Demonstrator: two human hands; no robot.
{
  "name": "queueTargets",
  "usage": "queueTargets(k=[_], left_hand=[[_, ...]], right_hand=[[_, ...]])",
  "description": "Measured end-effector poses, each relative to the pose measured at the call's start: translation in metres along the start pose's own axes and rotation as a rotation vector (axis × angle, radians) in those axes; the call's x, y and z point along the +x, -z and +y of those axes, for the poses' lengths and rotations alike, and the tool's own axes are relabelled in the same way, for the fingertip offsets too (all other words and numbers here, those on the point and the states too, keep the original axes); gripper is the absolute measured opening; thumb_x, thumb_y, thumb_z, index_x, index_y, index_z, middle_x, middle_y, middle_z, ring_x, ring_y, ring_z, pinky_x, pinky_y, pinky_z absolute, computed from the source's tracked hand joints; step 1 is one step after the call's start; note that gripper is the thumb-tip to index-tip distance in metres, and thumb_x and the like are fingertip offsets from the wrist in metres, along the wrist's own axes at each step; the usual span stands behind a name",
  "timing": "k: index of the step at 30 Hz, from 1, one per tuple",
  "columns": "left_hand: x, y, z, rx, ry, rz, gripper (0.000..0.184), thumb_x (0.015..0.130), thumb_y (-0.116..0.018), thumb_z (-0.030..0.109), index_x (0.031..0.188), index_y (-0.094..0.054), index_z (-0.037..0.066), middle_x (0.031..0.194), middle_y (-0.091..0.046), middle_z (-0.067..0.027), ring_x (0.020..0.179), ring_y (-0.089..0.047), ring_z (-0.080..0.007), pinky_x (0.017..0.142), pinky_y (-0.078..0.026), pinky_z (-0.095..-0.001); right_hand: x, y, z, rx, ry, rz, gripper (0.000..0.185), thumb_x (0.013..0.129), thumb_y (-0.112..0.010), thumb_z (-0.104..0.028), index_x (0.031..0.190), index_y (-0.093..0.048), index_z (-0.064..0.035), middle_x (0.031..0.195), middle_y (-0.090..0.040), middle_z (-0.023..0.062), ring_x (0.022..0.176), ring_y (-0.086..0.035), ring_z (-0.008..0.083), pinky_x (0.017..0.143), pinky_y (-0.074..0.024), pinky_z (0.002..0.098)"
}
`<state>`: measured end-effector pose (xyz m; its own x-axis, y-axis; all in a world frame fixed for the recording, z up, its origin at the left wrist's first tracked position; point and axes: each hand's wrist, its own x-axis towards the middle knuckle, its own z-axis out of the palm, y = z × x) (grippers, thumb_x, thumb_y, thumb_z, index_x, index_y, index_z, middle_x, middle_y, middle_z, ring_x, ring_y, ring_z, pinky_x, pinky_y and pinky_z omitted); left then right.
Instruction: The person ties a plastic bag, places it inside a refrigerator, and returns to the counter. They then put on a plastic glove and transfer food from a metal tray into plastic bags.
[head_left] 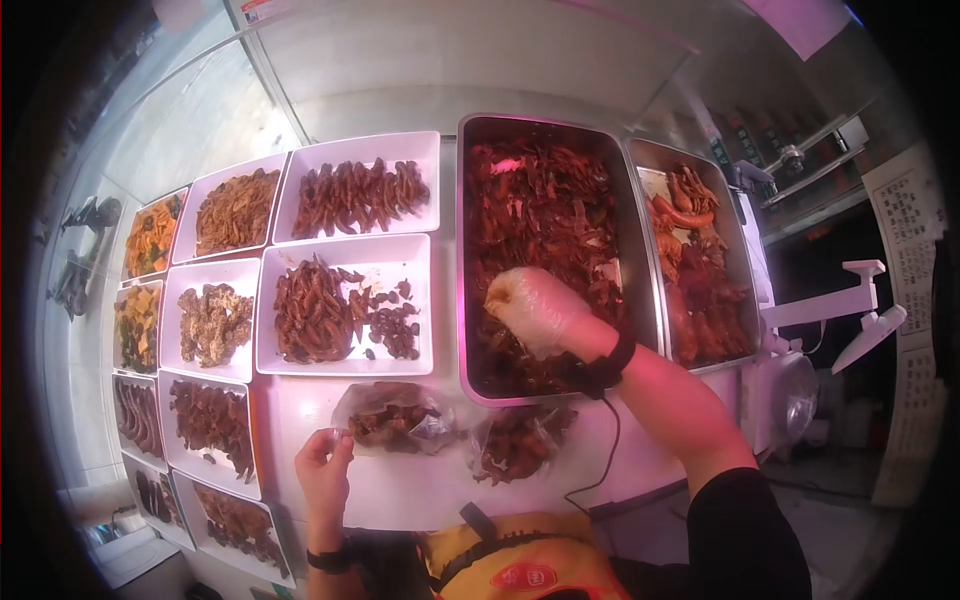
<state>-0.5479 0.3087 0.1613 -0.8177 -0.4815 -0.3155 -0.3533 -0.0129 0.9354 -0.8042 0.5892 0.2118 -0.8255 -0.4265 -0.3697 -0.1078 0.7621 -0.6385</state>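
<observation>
My left hand (323, 472) is closed, thumb and fingers pinching the edge of a clear plastic bag (398, 417) with dark brown meat pieces inside. A second clear bag (520, 443) of similar pieces lies to its right. Covered by a thin transparent glove, my right hand (535, 308) is over the large metal tray (635, 300), among dark reddish-brown meat pieces (545, 205). Its fingers are curled together, and what they hold, if anything, is hidden.
White trays of brown food (345, 238) stand in rows on the left. A narrower metal tray (742, 270) with sausages and meat adjoins the large one on the right. Beyond it are a white bracket (820, 305) and a sheet with writing (905, 250). Glass panels rise behind.
</observation>
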Motion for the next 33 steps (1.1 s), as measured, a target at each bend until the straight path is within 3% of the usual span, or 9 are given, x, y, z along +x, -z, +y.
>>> queueTargets(k=[1, 4, 6, 11, 13, 17, 20, 24, 33], left_hand=[[-0.001, 0.000, -0.003, 0.002, -0.005, 0.007, 0.010, 0.089, -0.068, 0.001, 0.098, -0.070, -0.002, 0.083, -0.066, -0.0006, 0.070, -0.053, -0.0068, 0.064, -0.043, -0.0226], [-0.005, 0.001, -0.012, 0.299, -0.119, 0.046, 0.006, 0.089, -0.067, 0.002, 0.093, -0.068, -0.002, 0.084, -0.066, -0.0028, 0.082, -0.057, -0.0124, 0.080, -0.045, -0.0296], [-0.006, 0.003, -0.019, 0.230, -0.085, 0.096, 0.009, 0.092, -0.064, 0.006, 0.094, -0.067, -0.002, 0.086, -0.066, -0.0036, 0.085, -0.057, -0.0127, 0.083, -0.045, -0.0300], [0.001, 0.016, -0.037, -0.005, -0.196, 0.492, 0.021, 0.099, -0.056, 0.017, 0.096, -0.066, -0.001, 0.090, -0.065, -0.0055, 0.090, -0.058, -0.0147, 0.087, -0.045, -0.0317], [0.007, 0.032, -0.092, 0.059, 0.145, 0.639, 0.021, 0.101, -0.053, 0.018, 0.096, -0.064, 0.001, 0.093, -0.065, -0.0071, 0.091, -0.060, -0.0178, 0.086, -0.046, -0.0340], [0.016, 0.052, -0.176, 0.575, 0.034, 0.595, 0.016, 0.097, -0.055, 0.014, 0.097, -0.063, 0.000, 0.099, -0.061, -0.0140, 0.101, -0.056, -0.0276, 0.089, -0.044, -0.0401], [0.037, 0.046, -0.168, 0.795, -0.135, 0.546, 0.016, 0.090, -0.061, 0.014, 0.100, -0.060, 0.000, 0.105, -0.057, -0.0180, 0.107, -0.050, -0.0356, 0.095, -0.038, -0.0466], [0.048, 0.030, -0.176, 1.087, -0.247, 0.682, 0.028, 0.081, -0.066, 0.017, 0.103, -0.056, 0.002, 0.107, -0.057, -0.0173, 0.107, -0.049, -0.0390, 0.093, -0.037, -0.0514], [0.046, 0.029, -0.175, 1.073, -0.156, 0.614, 0.035, 0.082, -0.068, 0.016, 0.109, -0.054, -0.001, 0.120, -0.050, -0.0210, 0.118, -0.042, -0.0409, 0.102, -0.031, -0.0530]], right_hand=[[0.027, 0.011, 0.048, -0.093, 0.116, 0.083, 0.019, 0.090, -0.062, -0.014, 0.100, -0.071, -0.0007, 0.083, -0.071, 0.0156, 0.073, -0.069, 0.0248, 0.069, -0.0538, 0.0379], [0.070, 0.066, 0.078, -0.020, -0.136, 0.049, 0.019, 0.089, -0.066, -0.017, 0.096, -0.072, -0.0016, 0.094, -0.071, 0.0198, 0.088, -0.068, 0.0347, 0.079, -0.0524, 0.0398], [0.100, 0.072, 0.081, -0.203, -0.088, 0.130, 0.019, 0.088, -0.060, -0.014, 0.092, -0.071, 0.0004, 0.078, -0.068, 0.0165, 0.078, -0.070, 0.0223, 0.070, -0.0523, 0.0375], [0.219, 0.013, 0.125, -0.266, -0.116, 0.247, 0.018, 0.088, -0.061, -0.012, 0.093, -0.070, 0.0035, 0.091, -0.069, 0.0264, 0.092, -0.069, 0.0394, 0.076, -0.0534, 0.0442], [0.230, 0.015, 0.103, -0.428, -0.252, -0.021, 0.022, 0.083, -0.070, -0.016, 0.093, -0.071, 0.0036, 0.095, -0.069, 0.0270, 0.094, -0.069, 0.0407, 0.076, -0.0545, 0.0444], [0.253, -0.004, 0.122, -0.335, -0.119, -0.055, 0.020, 0.078, -0.069, -0.014, 0.088, -0.072, 0.0035, 0.091, -0.071, 0.0233, 0.085, -0.071, 0.0363, 0.073, -0.0553, 0.0399], [0.231, 0.012, 0.122, -0.319, -0.147, 0.126, 0.029, 0.088, -0.065, -0.028, 0.097, -0.072, -0.0011, 0.097, -0.071, 0.0211, 0.095, -0.069, 0.0344, 0.080, -0.0539, 0.0370], [0.196, 0.041, 0.123, 0.168, -0.191, 0.273, 0.009, 0.084, -0.070, -0.005, 0.091, -0.066, -0.0015, 0.081, -0.067, 0.0086, 0.073, -0.065, 0.0160, 0.065, -0.0535, 0.0334], [0.156, 0.075, 0.137, 1.002, -0.262, 0.330, 0.012, 0.090, -0.065, -0.001, 0.101, -0.060, -0.0013, 0.091, -0.064, 0.0086, 0.072, -0.064, 0.0188, 0.065, -0.0550, 0.0309]])
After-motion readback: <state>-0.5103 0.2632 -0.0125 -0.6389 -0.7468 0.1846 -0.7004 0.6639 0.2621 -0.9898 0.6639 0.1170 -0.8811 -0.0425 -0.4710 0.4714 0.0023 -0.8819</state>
